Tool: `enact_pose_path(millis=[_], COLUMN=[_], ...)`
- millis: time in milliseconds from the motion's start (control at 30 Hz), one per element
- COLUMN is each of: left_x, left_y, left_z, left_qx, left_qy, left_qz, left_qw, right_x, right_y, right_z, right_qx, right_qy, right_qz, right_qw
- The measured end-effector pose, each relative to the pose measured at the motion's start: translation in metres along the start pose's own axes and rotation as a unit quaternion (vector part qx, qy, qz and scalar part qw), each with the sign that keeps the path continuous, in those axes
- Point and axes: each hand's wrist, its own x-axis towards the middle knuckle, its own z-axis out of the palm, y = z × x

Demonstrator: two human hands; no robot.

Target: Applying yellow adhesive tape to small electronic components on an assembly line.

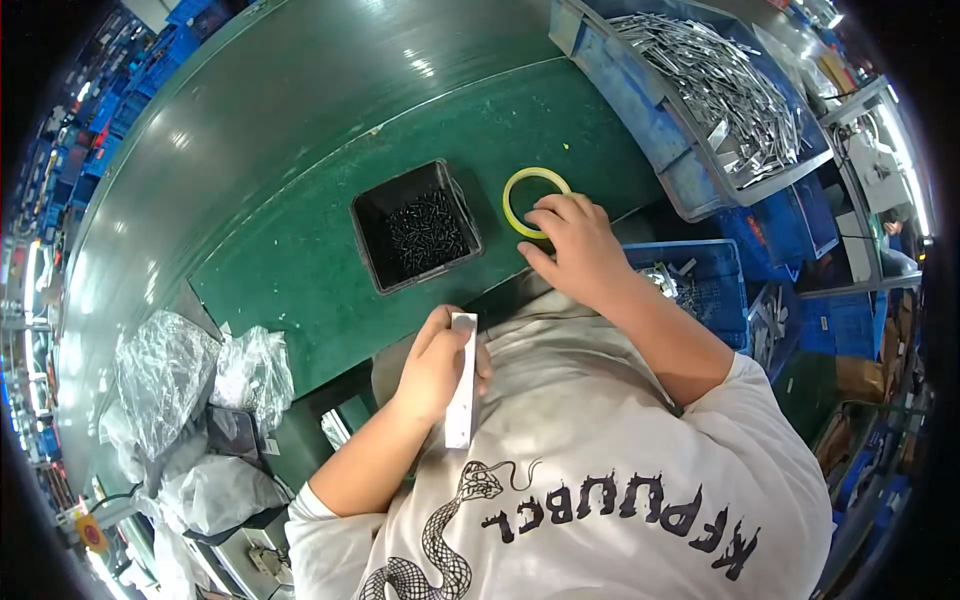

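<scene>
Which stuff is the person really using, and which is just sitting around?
In use:
left hand holding a white strip
right hand on the yellow tape ring
black box of small screws

Lying about:
blue bin of metal strips
crumpled plastic bags

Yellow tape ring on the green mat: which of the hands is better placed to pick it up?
The right hand: its fingers already rest on the yellow tape ring. The left hand sits near the body, gripping a white strip, so it isn't free.

White short-sleeved T-shirt with a black snake print and black lettering; bare forearms.
</scene>
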Motion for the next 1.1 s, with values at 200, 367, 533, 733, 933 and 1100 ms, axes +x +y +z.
enact_pose_path(millis=[200,367,533,733,933,1100], left_x=[-0.003,-0.004,-0.008,-0.012,-0.018,-0.013], left_y=[-0.015,-0.002,-0.003,-0.007,-0.006,-0.004], left_z=[-0.004,-0.010,-0.009,-0.013,-0.012,-0.015], left_qx=[-0.045,-0.098,-0.127,-0.029,-0.020,-0.049], left_qy=[-0.027,-0.100,-0.113,-0.146,-0.125,-0.086], left_qz=[0.004,0.004,0.039,0.190,0.239,0.206], left_qw=[0.999,0.990,0.985,0.970,0.963,0.974], right_x=[-0.007,-0.022,-0.037,-0.045,-0.050,-0.050], right_y=[0.010,0.006,-0.010,-0.031,-0.044,-0.063], right_z=[0.004,-0.009,-0.022,-0.037,-0.038,-0.028], right_qx=[0.069,0.375,0.490,0.513,0.535,0.571], right_qy=[-0.051,-0.087,-0.048,-0.091,-0.138,-0.173], right_qz=[0.012,0.195,0.160,0.103,0.101,0.081], right_qw=[0.996,0.902,0.856,0.847,0.828,0.798])
